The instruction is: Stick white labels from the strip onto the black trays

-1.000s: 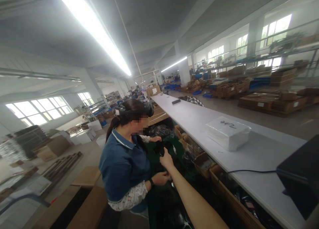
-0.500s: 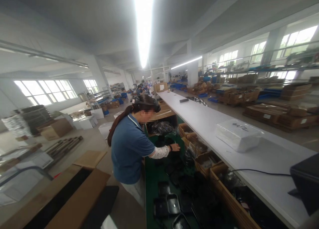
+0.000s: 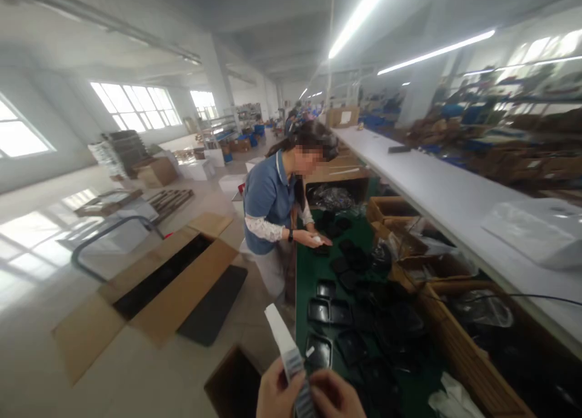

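Low in the view, my left hand (image 3: pixel 278 389) grips a long white strip of labels (image 3: pixel 280 332), thumb on its face. The strip's blank end points up and away; its lower part carries dark print. My right hand (image 3: pixel 337 395) is closed at the strip's right edge, fingertips pressed together against it. Just beyond the strip lies a shiny black tray-like part (image 3: pixel 319 345) with a small white piece (image 3: pixel 310 350) on it. Several similar black parts (image 3: pixel 341 312) are spread over the green bench top (image 3: pixel 305 269).
A co-worker (image 3: pixel 273 193) in a blue shirt stands at the bench's far left side, both hands together over it. Cardboard bins (image 3: pixel 448 312) line the right under a white shelf (image 3: pixel 436 175). An open carton (image 3: pixel 150 290) stands on the left; crumpled white material (image 3: pixel 454 397) lies lower right.
My view has turned right and down, bringing both my hands and the label strip into sight. The co-worker's outstretched arm has drawn back, and their hands are now together.
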A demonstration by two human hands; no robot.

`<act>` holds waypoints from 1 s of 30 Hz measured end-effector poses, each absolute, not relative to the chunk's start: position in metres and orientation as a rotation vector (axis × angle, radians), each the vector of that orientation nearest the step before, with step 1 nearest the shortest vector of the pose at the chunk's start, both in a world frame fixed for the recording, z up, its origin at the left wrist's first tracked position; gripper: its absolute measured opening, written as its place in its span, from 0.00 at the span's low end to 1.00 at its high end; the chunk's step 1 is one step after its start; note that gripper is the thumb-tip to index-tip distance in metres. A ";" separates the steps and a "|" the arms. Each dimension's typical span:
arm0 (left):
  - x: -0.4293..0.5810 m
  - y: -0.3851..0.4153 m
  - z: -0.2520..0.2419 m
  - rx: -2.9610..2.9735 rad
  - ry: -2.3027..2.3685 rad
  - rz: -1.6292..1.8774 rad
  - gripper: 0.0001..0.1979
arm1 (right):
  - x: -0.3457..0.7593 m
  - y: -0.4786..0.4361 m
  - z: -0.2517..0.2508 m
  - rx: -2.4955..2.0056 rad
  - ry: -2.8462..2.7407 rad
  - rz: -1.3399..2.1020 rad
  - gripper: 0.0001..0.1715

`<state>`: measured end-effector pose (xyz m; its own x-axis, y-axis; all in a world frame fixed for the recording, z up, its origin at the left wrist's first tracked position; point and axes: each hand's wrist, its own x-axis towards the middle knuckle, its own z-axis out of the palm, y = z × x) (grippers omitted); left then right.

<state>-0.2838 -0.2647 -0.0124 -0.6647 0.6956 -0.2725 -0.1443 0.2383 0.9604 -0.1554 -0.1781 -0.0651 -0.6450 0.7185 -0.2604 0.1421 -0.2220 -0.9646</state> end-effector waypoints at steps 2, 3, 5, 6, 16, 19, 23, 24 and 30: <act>-0.291 -0.271 -0.018 0.528 1.732 1.454 0.16 | -0.160 -0.193 -0.062 -1.053 -1.574 1.919 0.25; -0.293 -0.273 -0.021 0.536 1.700 1.445 0.16 | -0.163 -0.197 -0.060 -1.077 -1.543 1.909 0.26; -0.296 -0.277 -0.025 0.549 1.676 1.454 0.17 | -0.171 -0.201 -0.057 -1.119 -1.510 1.891 0.27; -0.296 -0.280 -0.027 0.560 1.680 1.454 0.17 | -0.175 -0.202 -0.057 -1.130 -1.516 1.889 0.27; -0.303 -0.299 -0.047 0.608 1.901 1.284 0.09 | -0.204 -0.218 -0.074 -1.261 -1.488 1.898 0.23; -0.305 -0.304 -0.053 0.619 1.929 1.260 0.12 | -0.209 -0.221 -0.080 -1.313 -1.485 1.868 0.20; -0.307 -0.311 -0.067 0.678 1.957 1.241 0.16 | -0.215 -0.230 -0.088 -1.340 -1.535 1.817 0.15; -0.307 -0.313 -0.072 0.678 1.964 1.232 0.16 | -0.216 -0.234 -0.089 -1.331 -1.570 1.788 0.14; -0.310 -0.322 -0.103 0.518 1.966 1.143 0.21 | -0.201 -0.242 -0.109 -1.222 -1.606 1.809 0.10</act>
<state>-0.3100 -0.3217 -0.1029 -0.6065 0.6711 -0.4263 -0.0382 0.5110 0.8587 -0.2011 -0.2417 -0.1093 -0.5203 0.7892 -0.3262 0.2306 -0.2380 -0.9435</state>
